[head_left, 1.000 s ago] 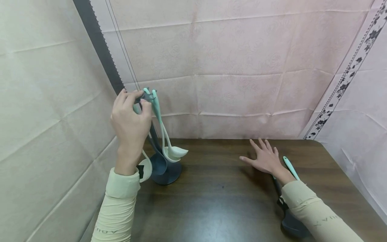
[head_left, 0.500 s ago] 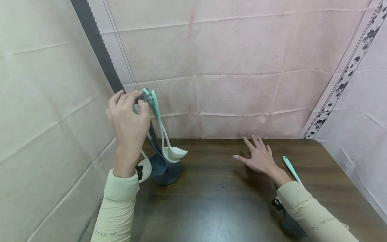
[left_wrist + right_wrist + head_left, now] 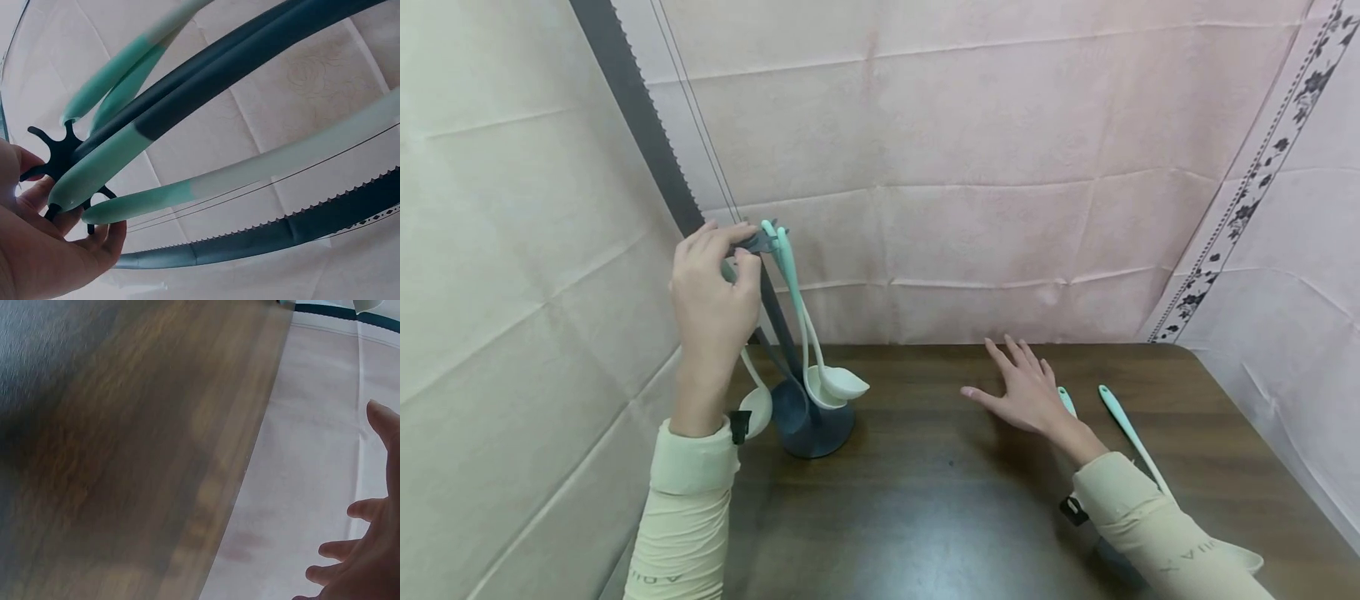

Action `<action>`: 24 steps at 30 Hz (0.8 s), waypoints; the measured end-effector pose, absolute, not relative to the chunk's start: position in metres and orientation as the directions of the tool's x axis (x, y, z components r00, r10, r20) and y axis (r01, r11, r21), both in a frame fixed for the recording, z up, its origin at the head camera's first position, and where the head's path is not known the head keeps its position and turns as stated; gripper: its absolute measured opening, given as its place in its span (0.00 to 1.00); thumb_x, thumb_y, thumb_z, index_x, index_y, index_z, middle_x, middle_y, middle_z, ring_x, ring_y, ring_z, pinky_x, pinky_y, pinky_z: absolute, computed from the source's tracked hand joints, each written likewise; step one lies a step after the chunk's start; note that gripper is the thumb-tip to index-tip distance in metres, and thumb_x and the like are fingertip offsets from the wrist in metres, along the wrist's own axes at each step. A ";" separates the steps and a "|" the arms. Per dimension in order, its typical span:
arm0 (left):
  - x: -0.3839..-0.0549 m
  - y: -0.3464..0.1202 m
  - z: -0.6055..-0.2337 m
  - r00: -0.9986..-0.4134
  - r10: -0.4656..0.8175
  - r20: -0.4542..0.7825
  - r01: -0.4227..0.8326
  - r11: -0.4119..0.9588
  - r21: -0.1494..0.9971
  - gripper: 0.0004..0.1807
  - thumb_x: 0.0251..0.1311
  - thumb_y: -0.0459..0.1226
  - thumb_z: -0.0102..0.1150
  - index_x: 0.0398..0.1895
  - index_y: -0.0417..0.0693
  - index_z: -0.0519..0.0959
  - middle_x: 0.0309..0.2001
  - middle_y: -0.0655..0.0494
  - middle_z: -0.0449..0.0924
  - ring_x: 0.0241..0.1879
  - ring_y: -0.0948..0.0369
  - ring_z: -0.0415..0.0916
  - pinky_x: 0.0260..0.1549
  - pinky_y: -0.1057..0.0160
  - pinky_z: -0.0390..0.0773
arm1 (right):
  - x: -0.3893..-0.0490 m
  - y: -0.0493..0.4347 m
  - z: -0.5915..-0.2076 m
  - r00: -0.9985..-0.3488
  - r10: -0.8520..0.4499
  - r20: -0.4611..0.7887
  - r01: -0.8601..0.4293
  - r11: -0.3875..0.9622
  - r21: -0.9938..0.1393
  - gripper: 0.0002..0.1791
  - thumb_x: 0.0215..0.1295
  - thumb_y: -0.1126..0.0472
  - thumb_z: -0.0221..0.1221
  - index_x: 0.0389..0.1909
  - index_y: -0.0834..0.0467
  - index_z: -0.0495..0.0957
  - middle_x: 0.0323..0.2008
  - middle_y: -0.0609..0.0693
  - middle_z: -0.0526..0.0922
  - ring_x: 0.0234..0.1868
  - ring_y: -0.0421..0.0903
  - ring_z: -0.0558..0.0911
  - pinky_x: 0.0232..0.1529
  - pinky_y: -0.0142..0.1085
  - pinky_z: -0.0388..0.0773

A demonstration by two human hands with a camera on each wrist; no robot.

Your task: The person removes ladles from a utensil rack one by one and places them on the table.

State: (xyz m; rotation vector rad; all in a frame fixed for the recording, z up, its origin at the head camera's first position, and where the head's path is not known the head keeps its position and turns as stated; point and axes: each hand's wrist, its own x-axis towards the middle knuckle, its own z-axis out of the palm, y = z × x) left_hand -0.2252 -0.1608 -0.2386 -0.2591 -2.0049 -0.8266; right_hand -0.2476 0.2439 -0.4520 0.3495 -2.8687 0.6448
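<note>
My left hand (image 3: 715, 287) grips the hooked top (image 3: 59, 156) of a dark utensil stand (image 3: 827, 440) at the table's left, its fingers curled around the hooks. Two white ladles (image 3: 846, 383) with mint handles hang on the stand's right side. A dark ladle (image 3: 787, 404) hangs by the post, and a white-headed utensil (image 3: 758, 407) hangs at the left, near my wrist. In the left wrist view, mint handle ends (image 3: 94, 169) hang from the hooks beside my fingers. My right hand (image 3: 1026, 392) is spread over the table at the right, holding nothing.
Beside and under my right forearm lie utensils with mint handles (image 3: 1123, 417) on the brown wooden table (image 3: 940, 508). A white head (image 3: 1240, 554) and a dark head (image 3: 1112, 557) show past the sleeve. Cloth walls (image 3: 970, 167) stand behind and on both sides.
My right hand has moved left, uncovering a second mint handle and the white utensil head. My left hand has shifted slightly left at the stand's top, and more of the post shows.
</note>
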 end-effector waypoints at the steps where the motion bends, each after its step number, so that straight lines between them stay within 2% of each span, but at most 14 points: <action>1: -0.226 -0.162 -0.239 -0.555 -0.134 0.821 0.488 0.746 0.452 0.20 0.73 0.36 0.48 0.56 0.47 0.88 0.56 0.52 0.88 0.73 0.55 0.69 0.71 0.41 0.66 | -0.247 0.243 -0.452 -0.955 -0.190 0.227 -0.269 0.876 -0.401 0.59 0.64 0.20 0.56 0.86 0.49 0.52 0.85 0.62 0.48 0.84 0.66 0.45 0.75 0.73 0.41; 12: -0.235 -0.174 -0.241 -0.539 -0.044 0.841 0.612 0.666 0.427 0.22 0.74 0.37 0.43 0.57 0.45 0.87 0.60 0.54 0.86 0.74 0.57 0.68 0.74 0.48 0.62 | -0.244 0.233 -0.451 -0.950 -0.197 0.243 -0.285 0.865 -0.414 0.59 0.63 0.20 0.56 0.86 0.48 0.52 0.85 0.61 0.48 0.84 0.65 0.46 0.75 0.73 0.43; 18: -0.236 -0.177 -0.241 -0.566 -0.039 0.824 0.626 0.630 0.460 0.23 0.73 0.37 0.42 0.57 0.46 0.87 0.60 0.56 0.86 0.74 0.63 0.66 0.75 0.53 0.60 | -0.243 0.231 -0.454 -0.951 -0.199 0.235 -0.284 0.860 -0.424 0.59 0.64 0.21 0.57 0.87 0.47 0.50 0.85 0.61 0.48 0.84 0.64 0.45 0.75 0.73 0.43; 24: -0.238 -0.183 -0.239 -0.595 -0.002 0.804 0.653 0.582 0.485 0.24 0.73 0.35 0.40 0.57 0.44 0.86 0.61 0.54 0.84 0.75 0.64 0.66 0.74 0.54 0.62 | -0.240 0.225 -0.450 -0.946 -0.197 0.259 -0.297 0.849 -0.437 0.58 0.64 0.22 0.58 0.86 0.48 0.51 0.84 0.61 0.50 0.84 0.65 0.47 0.75 0.73 0.44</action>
